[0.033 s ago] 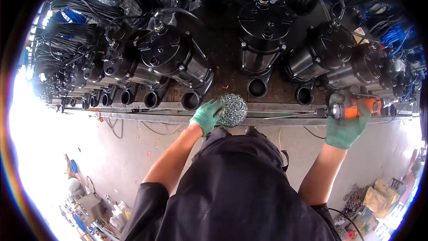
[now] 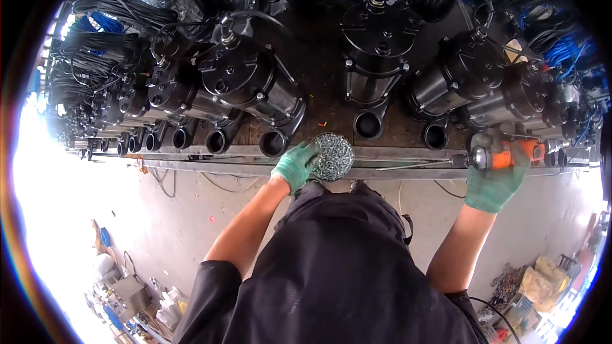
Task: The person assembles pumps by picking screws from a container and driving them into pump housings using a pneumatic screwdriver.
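Note:
My left hand, in a green glove, is closed on the left rim of a round container at the bench's near edge. Small silvery screws fill it; the fingertips are partly hidden at its side. On the right, my gloved right hand is wrapped round an orange and black power screwdriver. Its long thin bit points left, toward the container, without touching it. Beyond the container stands a black pump with a steel body, its round outlet facing me.
More pumps line the bench to the left, and others to the right. Coiled black cables and blue cables lie behind them. A metal rail runs along the bench front. Hoses hang below it.

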A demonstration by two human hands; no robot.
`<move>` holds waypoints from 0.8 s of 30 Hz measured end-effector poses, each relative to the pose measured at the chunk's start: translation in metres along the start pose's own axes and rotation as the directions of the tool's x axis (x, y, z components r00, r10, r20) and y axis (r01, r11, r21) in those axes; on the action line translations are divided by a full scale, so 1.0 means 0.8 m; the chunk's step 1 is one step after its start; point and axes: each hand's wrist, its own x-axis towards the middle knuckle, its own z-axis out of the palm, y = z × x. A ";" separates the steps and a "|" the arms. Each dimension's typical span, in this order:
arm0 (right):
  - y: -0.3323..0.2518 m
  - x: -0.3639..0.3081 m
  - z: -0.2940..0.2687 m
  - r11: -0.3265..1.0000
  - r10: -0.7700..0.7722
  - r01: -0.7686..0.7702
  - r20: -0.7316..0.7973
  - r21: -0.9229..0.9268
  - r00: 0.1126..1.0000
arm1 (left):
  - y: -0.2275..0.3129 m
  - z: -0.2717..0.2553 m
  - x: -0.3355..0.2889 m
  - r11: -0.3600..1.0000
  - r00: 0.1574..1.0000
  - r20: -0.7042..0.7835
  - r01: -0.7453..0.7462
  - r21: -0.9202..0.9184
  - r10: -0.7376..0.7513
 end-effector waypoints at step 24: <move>0.015 -0.004 0.011 1.000 -0.007 0.006 -0.024 -0.023 1.000 | -0.001 0.017 -0.003 0.976 0.990 -0.001 0.139 -0.166 -0.141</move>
